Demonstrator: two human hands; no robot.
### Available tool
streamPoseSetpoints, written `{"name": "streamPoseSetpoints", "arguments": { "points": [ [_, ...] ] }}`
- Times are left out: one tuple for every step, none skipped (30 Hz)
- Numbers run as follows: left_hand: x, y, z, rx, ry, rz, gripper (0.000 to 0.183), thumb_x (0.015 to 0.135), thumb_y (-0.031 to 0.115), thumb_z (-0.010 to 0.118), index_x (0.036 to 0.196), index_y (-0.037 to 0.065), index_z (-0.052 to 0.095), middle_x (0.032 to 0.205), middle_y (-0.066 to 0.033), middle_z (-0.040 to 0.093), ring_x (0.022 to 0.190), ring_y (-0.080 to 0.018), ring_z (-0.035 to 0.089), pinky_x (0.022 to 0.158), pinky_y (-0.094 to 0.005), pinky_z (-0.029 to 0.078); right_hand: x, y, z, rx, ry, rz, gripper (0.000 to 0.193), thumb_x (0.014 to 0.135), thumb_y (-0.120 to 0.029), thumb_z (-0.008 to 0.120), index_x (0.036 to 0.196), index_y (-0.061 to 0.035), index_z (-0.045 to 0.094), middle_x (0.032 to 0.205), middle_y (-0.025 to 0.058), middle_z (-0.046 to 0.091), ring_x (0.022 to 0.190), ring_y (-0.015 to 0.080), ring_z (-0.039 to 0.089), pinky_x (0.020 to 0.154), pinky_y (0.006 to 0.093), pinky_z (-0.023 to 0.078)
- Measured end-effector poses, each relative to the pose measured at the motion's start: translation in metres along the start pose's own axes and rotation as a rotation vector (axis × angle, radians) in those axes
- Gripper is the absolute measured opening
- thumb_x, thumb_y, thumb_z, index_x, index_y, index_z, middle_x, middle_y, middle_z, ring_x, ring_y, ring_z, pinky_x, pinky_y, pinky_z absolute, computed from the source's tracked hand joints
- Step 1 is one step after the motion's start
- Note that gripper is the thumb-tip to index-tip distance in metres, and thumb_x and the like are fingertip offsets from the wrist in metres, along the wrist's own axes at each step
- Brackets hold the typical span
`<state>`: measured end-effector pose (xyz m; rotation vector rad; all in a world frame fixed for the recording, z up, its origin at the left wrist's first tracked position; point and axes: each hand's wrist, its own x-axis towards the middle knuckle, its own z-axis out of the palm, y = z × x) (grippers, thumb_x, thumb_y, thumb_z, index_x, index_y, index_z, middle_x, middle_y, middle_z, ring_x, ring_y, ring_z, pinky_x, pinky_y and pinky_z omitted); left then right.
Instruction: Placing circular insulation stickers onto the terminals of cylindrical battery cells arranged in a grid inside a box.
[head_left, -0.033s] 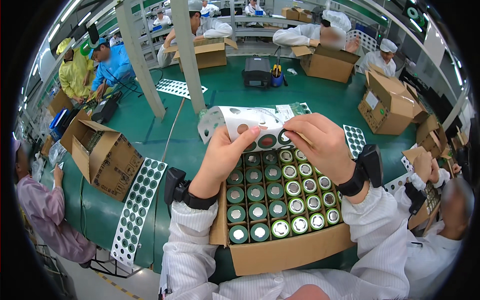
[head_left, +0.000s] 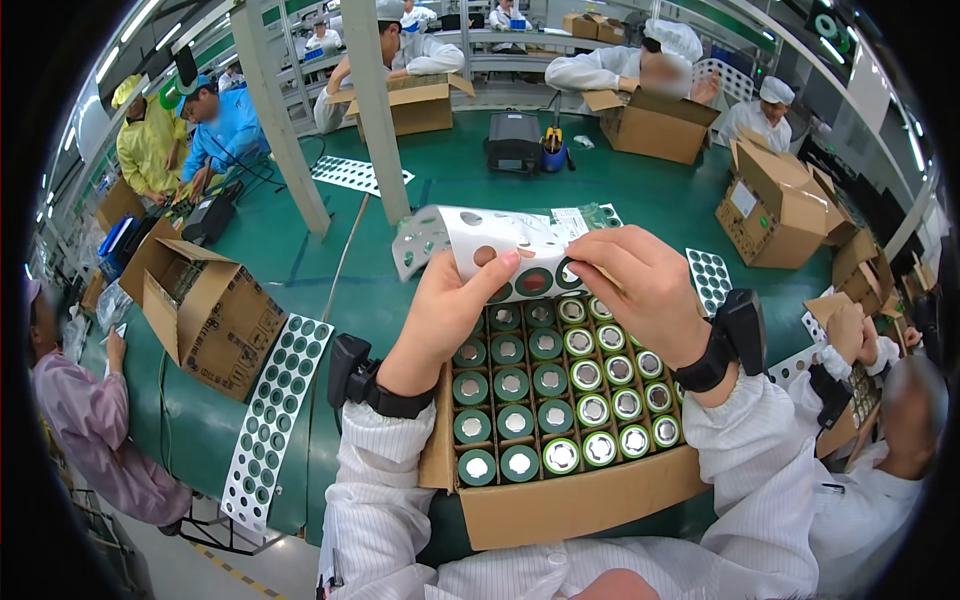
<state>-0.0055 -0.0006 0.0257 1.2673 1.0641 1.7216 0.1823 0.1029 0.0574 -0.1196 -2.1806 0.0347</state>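
Note:
My left hand [head_left: 455, 305] grips a curled white sheet of ring stickers [head_left: 480, 228], thumb on top; several round holes show where rings are gone. At the sheet's right edge, my right hand [head_left: 635, 280] pinches a dark green ring [head_left: 568, 272] between thumb and fingertips. Whether the ring is free of the sheet is hidden by the fingers. Below both hands stands an open cardboard box [head_left: 590, 515] of upright cylindrical battery cells in divider slots. Cells on the left, such as one cell [head_left: 515, 424], bear dark green rings; a cell on the right [head_left: 594, 410] shows a bright green rim.
Left of the box lies another sticker sheet [head_left: 275, 425] beside an open carton [head_left: 215, 325]. A smaller sheet [head_left: 709, 282] is to the right. A black device [head_left: 513, 145] and a blue tool cup [head_left: 554, 153] stand farther back. Co-workers sit around the green table [head_left: 450, 190].
The free left end of the sticker sheet has swung slightly to the left. Both hands keep their places.

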Motion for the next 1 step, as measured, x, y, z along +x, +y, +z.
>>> {"name": "streamPoseSetpoints", "arguments": {
  "points": [
    [-0.0014, -0.0008, -0.0002, -0.003, 0.002, -0.004, 0.022, 0.090, 0.017, 0.064, 0.104, 0.001, 0.067, 0.097, -0.0019, 0.067, 0.090, -0.0080, 0.057, 0.078, -0.0243, 0.042, -0.0001, -0.0011, 0.0003, -0.035, -0.004, -0.022, 0.014, 0.077, -0.006, 0.073, 0.089, -0.0072, 0.066, 0.085, 0.0082, 0.066, 0.078, 0.0250, 0.065, 0.067, 0.0331, 0.053]
  ]
}}
